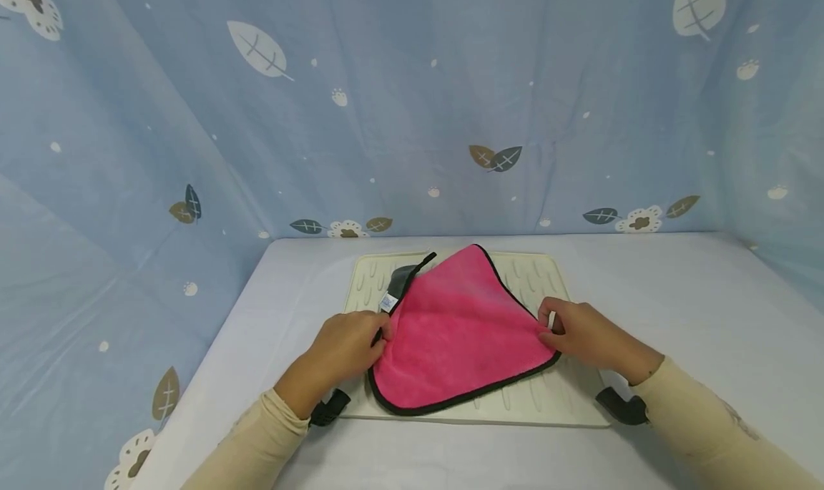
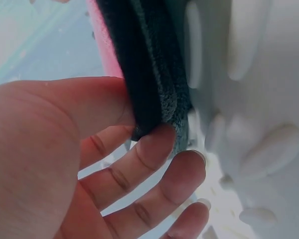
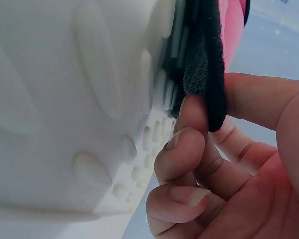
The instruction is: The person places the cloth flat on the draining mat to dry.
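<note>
A pink cloth [image 1: 460,332] with black edging and a dark grey underside spreads over a cream ribbed mat [image 1: 528,404]. On its left edge my left hand [image 1: 350,341] pinches the border between thumb and fingers; the left wrist view shows the thumb on the pink side and fingertips on the dark underside [image 2: 164,94]. Opposite, my right hand [image 1: 582,332] pinches the right edge, and the black border [image 3: 215,69] shows between thumb and index finger. The cloth's upper left edge folds over, baring some grey side [image 1: 400,281] and a white label [image 1: 388,302].
The mat lies on a white-covered table [image 1: 695,297]. A blue curtain [image 1: 412,104] with leaf prints hangs behind and at the left. Black curved pieces, one at the left [image 1: 330,408] and one at the right [image 1: 622,406], sit by the wrists.
</note>
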A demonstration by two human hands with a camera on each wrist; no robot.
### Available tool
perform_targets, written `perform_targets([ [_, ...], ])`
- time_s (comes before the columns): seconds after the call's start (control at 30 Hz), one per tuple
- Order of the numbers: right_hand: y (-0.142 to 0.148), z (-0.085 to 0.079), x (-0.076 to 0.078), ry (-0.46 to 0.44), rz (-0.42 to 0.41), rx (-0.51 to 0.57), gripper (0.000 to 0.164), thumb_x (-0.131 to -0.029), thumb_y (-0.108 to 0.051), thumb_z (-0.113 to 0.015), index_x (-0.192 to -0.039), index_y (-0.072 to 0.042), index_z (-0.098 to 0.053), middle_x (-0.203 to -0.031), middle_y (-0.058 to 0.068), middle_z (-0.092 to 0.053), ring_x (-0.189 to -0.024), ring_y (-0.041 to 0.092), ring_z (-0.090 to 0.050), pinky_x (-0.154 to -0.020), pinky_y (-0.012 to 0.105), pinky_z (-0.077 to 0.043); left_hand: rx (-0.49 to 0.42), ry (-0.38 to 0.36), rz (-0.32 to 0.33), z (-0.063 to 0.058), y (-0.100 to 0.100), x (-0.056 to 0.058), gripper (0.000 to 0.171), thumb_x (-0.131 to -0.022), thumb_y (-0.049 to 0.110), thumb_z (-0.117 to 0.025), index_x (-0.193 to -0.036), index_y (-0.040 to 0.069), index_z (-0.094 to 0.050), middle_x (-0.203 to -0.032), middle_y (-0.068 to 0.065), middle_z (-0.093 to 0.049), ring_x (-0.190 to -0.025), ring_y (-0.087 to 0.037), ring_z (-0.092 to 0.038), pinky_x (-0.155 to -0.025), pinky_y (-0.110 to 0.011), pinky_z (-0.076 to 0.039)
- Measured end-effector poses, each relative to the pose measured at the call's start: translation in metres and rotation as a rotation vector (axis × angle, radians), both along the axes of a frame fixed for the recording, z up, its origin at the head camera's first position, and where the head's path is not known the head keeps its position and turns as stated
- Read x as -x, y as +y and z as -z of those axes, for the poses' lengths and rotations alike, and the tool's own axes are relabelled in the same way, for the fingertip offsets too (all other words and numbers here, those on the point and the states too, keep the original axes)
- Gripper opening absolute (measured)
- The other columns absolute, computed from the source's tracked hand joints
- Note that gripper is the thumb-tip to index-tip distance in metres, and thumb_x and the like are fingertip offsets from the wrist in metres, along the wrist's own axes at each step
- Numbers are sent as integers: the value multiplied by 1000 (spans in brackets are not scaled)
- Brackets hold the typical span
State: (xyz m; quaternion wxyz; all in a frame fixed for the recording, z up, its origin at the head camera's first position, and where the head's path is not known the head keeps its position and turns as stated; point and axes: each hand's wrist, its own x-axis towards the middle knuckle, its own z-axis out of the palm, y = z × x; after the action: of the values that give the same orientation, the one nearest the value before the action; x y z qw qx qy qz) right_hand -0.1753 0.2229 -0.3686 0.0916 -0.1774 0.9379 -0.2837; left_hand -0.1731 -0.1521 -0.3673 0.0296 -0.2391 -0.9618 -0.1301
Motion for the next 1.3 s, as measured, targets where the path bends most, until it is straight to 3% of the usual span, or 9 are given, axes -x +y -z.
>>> perform_targets([
  [0.47,12,0,-25,16,-46,21,24,-87,-10,-73,-90,-14,-49,-62,-9,-43,-53,2,-38,-50,20,-34,21,40,-30,1,-4,3,12,-87,8,-72,-83,18,-67,-79,5,-65,-74,-10,-60,-65,-34,-50],
  [0.8,14,4,-38,-42,-82,46,28,-86,-13,-76,-90,-15,-48,-62,-9,-43,-53,1,-37,-50,19,-34,25,26,-67,4,-5,6,8,-89,11,-73,-89,18,-70,-82,4,-66,-77,-12,-62,-69,-35,-52],
  [1.0,12,4,-42,-139,-104,30,29,-85,-16,-78,-92,-16,-49,-61,-8,-44,-53,3,-39,-49,20,-34,16,2,-88,4,-5,6,7,-89,12,-73,-90,18,-71,-84,3,-67,-78,-12,-62,-71,-36,-52],
  [1.3,11,2,-42,-145,-165,-11,29,-84,-15,-78,-91,-18,-50,-59,-11,-45,-52,1,-41,-49,19,-35,16,13,-92,6,-5,8,7,-89,12,-73,-89,18,-71,-83,3,-67,-76,-12,-62,-70,-36,-51],
])
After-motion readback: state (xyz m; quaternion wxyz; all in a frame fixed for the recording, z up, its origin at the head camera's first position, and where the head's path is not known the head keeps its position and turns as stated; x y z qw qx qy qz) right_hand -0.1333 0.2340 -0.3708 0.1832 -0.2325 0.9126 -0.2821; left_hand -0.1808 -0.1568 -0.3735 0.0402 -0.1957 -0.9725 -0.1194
